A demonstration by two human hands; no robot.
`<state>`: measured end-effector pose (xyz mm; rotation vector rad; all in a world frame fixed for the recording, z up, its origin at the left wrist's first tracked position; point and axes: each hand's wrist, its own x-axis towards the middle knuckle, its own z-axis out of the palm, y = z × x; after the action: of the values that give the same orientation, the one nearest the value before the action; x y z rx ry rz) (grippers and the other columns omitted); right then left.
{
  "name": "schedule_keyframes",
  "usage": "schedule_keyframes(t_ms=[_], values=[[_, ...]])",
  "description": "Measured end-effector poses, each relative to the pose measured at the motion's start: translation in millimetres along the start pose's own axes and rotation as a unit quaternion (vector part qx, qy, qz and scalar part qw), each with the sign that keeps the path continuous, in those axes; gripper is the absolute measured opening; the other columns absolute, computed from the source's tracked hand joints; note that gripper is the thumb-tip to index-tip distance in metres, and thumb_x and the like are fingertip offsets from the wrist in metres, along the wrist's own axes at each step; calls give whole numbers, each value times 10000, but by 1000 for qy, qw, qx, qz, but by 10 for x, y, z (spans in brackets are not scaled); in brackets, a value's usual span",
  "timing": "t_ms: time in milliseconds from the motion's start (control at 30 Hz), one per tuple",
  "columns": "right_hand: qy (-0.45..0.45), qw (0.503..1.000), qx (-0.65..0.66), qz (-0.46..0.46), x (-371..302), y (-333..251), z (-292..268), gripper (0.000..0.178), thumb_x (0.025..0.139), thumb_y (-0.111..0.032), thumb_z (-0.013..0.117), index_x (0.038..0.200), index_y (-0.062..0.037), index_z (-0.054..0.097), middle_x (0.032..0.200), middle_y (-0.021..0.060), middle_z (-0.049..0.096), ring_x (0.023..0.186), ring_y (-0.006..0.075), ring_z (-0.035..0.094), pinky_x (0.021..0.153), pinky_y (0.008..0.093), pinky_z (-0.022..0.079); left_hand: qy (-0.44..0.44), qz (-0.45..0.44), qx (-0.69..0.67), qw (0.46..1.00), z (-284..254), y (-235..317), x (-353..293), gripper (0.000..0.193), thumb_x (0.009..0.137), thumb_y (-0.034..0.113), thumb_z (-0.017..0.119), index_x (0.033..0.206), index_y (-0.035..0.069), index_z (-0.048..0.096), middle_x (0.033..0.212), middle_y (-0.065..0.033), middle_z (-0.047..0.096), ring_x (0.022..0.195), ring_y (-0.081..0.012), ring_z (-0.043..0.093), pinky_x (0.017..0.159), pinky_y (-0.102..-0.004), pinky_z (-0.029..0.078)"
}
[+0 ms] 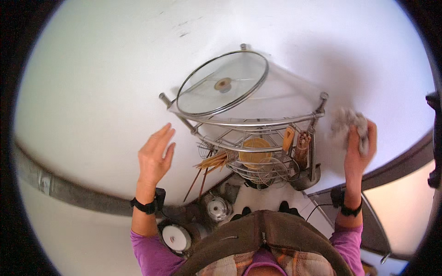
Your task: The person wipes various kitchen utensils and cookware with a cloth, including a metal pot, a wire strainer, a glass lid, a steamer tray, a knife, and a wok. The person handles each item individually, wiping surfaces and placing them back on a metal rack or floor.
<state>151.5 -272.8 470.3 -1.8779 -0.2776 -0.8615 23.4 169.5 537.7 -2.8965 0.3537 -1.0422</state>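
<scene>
The right hand (360,146) is beside the right corner of the metal rack (258,123), a little outside of it; its grip is pinching a crumpled grey cloth (344,124) between the thumb and the fingers; the cloth is in front of the white wall (115,69), but one cannot tell if it touches the wall. The left hand (154,156) is in the air near the left corner of the rack, with its grip spread, the thumb apart from the fingers.

On the top of the rack, toward its left corner, is a big glass lid (223,83), which reaches up to the left edge; below the curved front edge there are chopsticks (214,161) on the left, a yellow round thing (254,152) in the middle, and a ladle (309,179) hanging at the right.
</scene>
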Motion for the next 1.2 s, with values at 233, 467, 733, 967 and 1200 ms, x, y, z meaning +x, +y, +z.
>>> schedule_keyframes(t_ms=[233, 467, 733, 967, 1200], values=[[-168, 946, 241, -137, -151, -807, -276, 212, 912, -221, 521, 964, -35, 607, 891, 84, 598, 784, 180, 544, 726, 323, 455, 268, -187, -13, 945, -623, 748, -598, 303, 926, -59, 513, 1229, -74, 521, 1024, -225, 681, 866, -251, 696, 735, -328, 577], [-517, 790, 317, -89, 236, -1217, -196, 449, 862, -405, 421, 888, -14, 639, 769, 110, 601, 684, 268, 542, 696, 413, 466, 247, -156, 171, 941, -1057, 1312, -1064, 359, 953, 31, 457, 1292, -74, 403, 885, -228, 681, 650, -225, 677, 559, -281, 577], [-621, 665, 405, -87, -240, -2016, 381, 501, 851, -465, 429, 917, -9, 624, 848, 150, 593, 772, 284, 542, 751, 419, 456, 234, -205, 243, 919, -1822, 1172, -1935, 355, 944, 17, 467, 1283, -70, 405, 870, -211, 682, 640, -233, 680, 571, -305, 583], [-539, 686, 486, -62, -1373, -2859, 1048, 514, 827, -513, 461, 893, -24, 607, 794, 146, 581, 707, 283, 529, 677, 418, 456, 216, -331, 287, 872, -2221, 917, -3059, 356, 939, -11, 469, 1284, -69, 404, 897, -204, 682, 674, -230, 682, 617, -307, 583], [-448, 712, 539, -44, -2123, -3396, 1495, 534, 802, -561, 492, 868, -40, 589, 741, 141, 568, 643, 283, 516, 602, 418, 457, 245, -426, 273, 827, -2366, 600, -3789, 353, 943, -20, 486, 1282, -83, 409, 927, -213, 677, 714, -223, 682, 651, -316, 608]])
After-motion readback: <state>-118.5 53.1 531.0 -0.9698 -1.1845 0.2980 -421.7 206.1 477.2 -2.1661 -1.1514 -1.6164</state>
